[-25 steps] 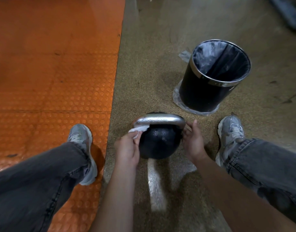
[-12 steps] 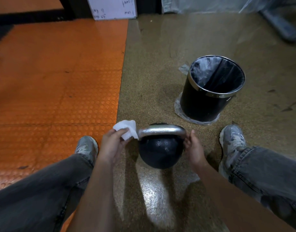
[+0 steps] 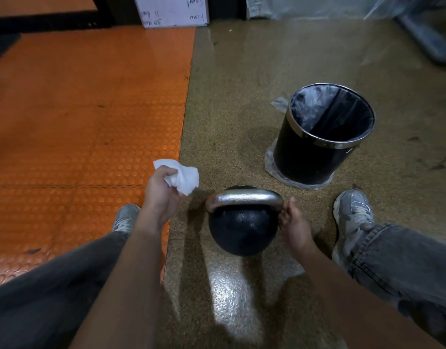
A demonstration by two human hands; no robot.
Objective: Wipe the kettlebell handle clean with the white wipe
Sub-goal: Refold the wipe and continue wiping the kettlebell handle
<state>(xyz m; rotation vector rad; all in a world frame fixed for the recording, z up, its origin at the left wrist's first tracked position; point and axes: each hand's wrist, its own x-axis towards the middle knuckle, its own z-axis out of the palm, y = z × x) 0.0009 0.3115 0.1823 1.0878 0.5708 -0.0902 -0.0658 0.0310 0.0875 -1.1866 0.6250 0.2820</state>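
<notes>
Black round kettlebell (image 3: 242,230) with a silver metal handle (image 3: 244,199) sits upright on the speckled tan floor (image 3: 242,96), between the person's two grey sneakers (image 3: 353,210). Handle and ball surface show small droplets.

Left hand (image 3: 161,195) is raised off to the left of the kettlebell, fingers curled round a crumpled white wipe (image 3: 181,176); wipe is clear of the handle, not touching it, over the seam between the tan floor and the orange studded rubber mat (image 3: 78,122).

Right hand (image 3: 293,222) is at the right end of the handle, fingers curled against the handle's right corner and the ball's side; how far they wrap it cannot be told.

Black cylindrical bin (image 3: 322,137) with a silver rim and a clear plastic liner stands on the floor beyond and right of the kettlebell, apart from it. Dark grey jeans (image 3: 405,268) cover both legs at the lower corners. White board with handwriting (image 3: 171,11) leans at the far wall.
</notes>
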